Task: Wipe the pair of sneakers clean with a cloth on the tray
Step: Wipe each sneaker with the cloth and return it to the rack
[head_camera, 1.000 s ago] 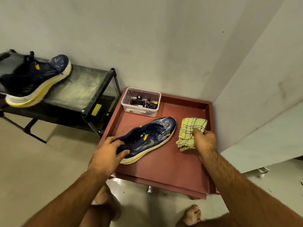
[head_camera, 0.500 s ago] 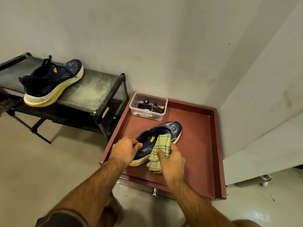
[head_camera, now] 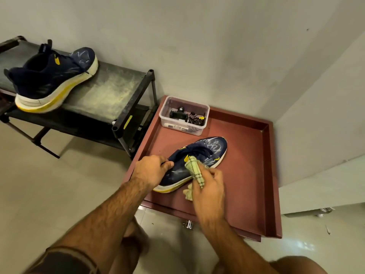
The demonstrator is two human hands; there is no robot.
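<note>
While your left hand (head_camera: 152, 171) grips the tray sneaker (head_camera: 194, 162) heel and right hand (head_camera: 208, 186) clamps the cloth (head_camera: 194, 171) on its side, toe scribbles remain; far-left rack sneaker (head_camera: 52, 76) untouched.

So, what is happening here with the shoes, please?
A person is cleaning a navy sneaker that lies on the red tray. The left hand grips the shoe at its heel end, and the right hand holds a yellow checked cloth against its side. White marks show on the toe. The second sneaker waits on the black rack.
</note>
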